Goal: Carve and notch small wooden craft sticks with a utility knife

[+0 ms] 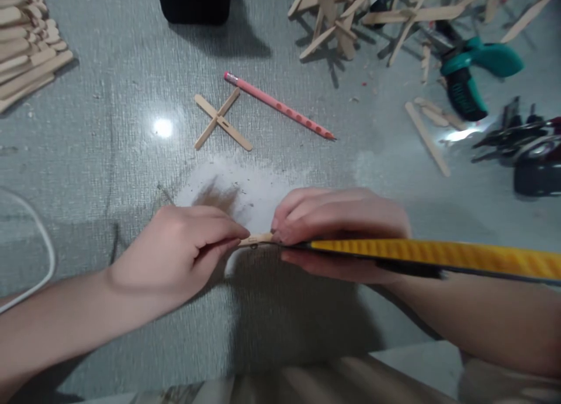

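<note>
My left hand (188,246) pinches one end of a small wooden craft stick (258,238), held level over a white, dusty patch. My right hand (342,217) is closed around a long, slim tool with a ribbed yellow handle (421,253), which runs out past the right edge. Its thin dark tip reaches the near side of the stick, where a small curl of shaving seems to hang. The right fingertips also meet the stick's right end. What kind of tool it is I cannot make out.
Beyond the hands lie two crossed craft sticks (218,118) and a pink pencil (280,106). Stacked sticks (26,47) are at the far left, a black container (194,3) at the top. Joined sticks (333,18), teal-handled pliers (464,82) and dark tools (534,152) sit right; a white cable (46,234), left.
</note>
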The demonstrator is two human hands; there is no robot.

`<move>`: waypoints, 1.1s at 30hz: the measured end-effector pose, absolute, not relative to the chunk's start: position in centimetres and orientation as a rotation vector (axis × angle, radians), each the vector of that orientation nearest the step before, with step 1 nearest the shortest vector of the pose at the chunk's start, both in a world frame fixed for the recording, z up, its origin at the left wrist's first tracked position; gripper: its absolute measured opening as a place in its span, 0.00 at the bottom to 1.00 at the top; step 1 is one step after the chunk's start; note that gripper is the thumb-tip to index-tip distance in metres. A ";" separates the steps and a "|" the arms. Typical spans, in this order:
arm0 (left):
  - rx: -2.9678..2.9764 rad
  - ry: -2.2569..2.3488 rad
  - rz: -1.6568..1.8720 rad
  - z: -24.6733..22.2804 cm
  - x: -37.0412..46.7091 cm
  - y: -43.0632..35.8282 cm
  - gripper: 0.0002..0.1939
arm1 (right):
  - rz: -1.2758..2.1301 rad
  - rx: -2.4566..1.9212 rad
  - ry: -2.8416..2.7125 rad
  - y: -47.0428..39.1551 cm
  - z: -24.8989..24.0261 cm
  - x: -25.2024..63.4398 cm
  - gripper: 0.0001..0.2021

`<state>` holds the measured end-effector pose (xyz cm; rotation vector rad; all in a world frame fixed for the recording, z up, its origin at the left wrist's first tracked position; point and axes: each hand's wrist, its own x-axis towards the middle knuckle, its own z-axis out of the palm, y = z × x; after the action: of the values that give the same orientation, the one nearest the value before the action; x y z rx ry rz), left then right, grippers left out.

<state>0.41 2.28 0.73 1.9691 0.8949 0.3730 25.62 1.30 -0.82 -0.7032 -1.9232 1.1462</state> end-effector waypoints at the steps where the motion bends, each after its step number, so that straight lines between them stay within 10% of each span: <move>1: 1.955 0.911 0.369 0.7 0.5 2.2 0.11 | 1.159 -0.706 -1.932 1.4 -0.9 25.5 0.05; 33: 1.372 1.098 0.413 1.2 1.3 0.9 0.13 | 1.137 -0.698 -2.140 0.7 -0.1 26.1 0.07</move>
<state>1.32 0.86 1.19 1.3721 1.0981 0.4134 26.05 0.70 -0.14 -0.6981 -2.1397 1.1367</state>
